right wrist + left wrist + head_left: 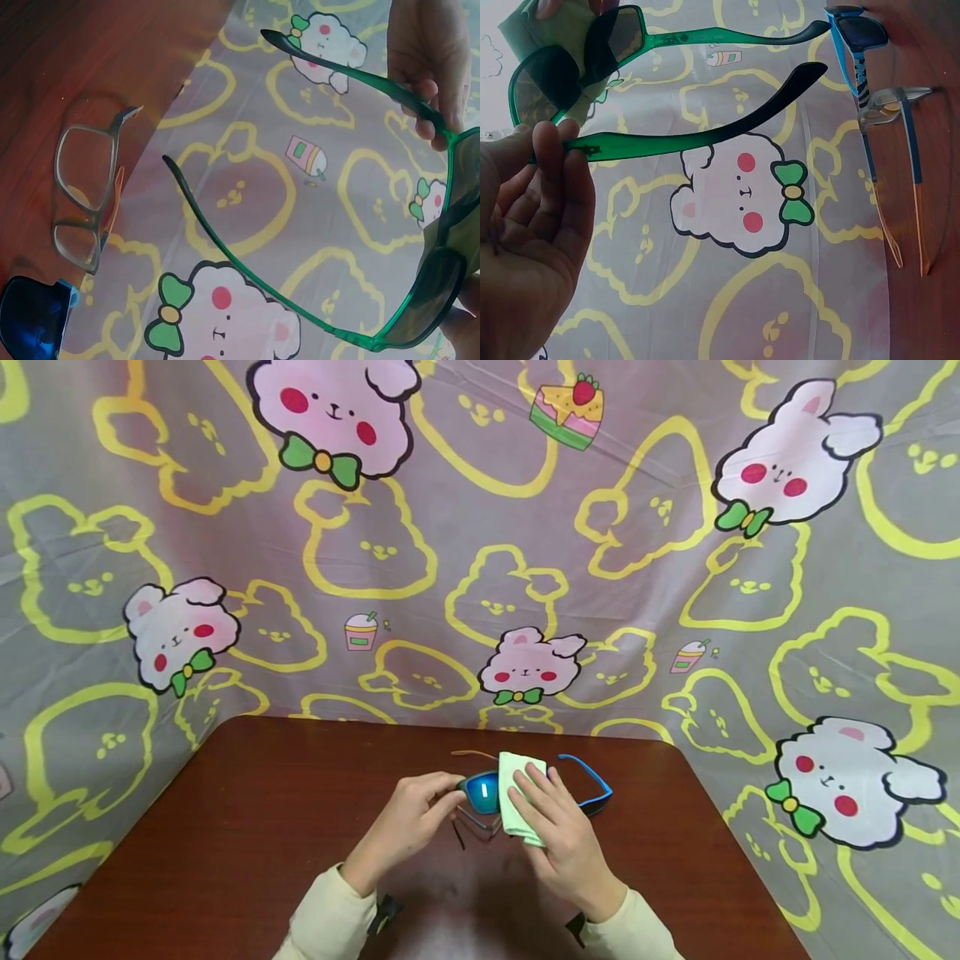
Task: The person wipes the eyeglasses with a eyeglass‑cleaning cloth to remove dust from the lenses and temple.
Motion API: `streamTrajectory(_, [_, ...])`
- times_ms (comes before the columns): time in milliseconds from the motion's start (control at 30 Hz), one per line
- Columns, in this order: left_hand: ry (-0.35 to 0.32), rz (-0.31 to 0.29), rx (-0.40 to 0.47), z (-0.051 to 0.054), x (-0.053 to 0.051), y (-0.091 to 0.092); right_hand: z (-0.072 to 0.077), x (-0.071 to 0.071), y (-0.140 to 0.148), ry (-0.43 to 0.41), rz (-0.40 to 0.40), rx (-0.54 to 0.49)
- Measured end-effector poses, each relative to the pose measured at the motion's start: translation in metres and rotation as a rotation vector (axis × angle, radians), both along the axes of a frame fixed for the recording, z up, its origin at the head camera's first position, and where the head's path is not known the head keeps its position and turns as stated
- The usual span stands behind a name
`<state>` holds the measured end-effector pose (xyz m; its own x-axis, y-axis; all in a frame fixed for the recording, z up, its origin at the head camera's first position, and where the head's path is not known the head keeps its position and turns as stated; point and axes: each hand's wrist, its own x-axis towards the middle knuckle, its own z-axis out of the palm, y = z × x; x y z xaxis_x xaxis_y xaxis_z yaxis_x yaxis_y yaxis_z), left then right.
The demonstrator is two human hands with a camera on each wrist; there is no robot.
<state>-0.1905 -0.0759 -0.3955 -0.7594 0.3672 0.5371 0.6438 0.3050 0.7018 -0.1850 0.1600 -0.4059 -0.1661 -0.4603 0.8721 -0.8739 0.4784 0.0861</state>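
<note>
In the head view, my left hand (420, 814) pinches one end of green-framed sunglasses (482, 792) with a blue mirrored lens. A folded pale green cloth (512, 768) covers the other lens. My right hand (564, 831) holds that cloth against the front of the lens, its fingers laid over it. From the left wrist view, the sunglasses' green temples (705, 144) are unfolded with dark tips, and my left fingers and thumb grip near one hinge. The right wrist view shows the cloth (456, 232) behind the lenses; most of my right hand is cut off there.
Clear-framed glasses (86, 169) with blue and orange temples lie on the brown table (300, 827). Beside them are blue-framed sunglasses (597, 783), partly hidden by my right hand in the head view. A patterned cloth backdrop (420, 527) stands behind the table and along its sides.
</note>
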Motion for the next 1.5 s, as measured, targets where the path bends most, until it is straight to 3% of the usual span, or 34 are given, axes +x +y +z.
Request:
streamTrajectory(400, [-0.013,0.003,0.001,-0.001,-0.002,0.001,0.001,0.004,-0.005,-0.021,-0.014,0.08])
streamTrajectory(667, [0.005,-0.006,-0.014,-0.002,-0.003,0.003,0.0,0.006,-0.008,0.009,-0.022,0.146])
streamTrajectory(900, [0.0,-0.008,-0.002,0.002,-0.003,-0.003,0.001,0.006,-0.002,-0.049,-0.073,0.126])
streamTrajectory(1000, [0.003,-0.009,-0.008,0.003,-0.004,-0.004,0.001,0.005,-0.002,-0.034,-0.081,0.1])
streamTrajectory(1500, [-0.015,-0.006,-0.019,-0.002,-0.003,0.002,0.0,0.008,-0.015,-0.065,-0.045,0.106])
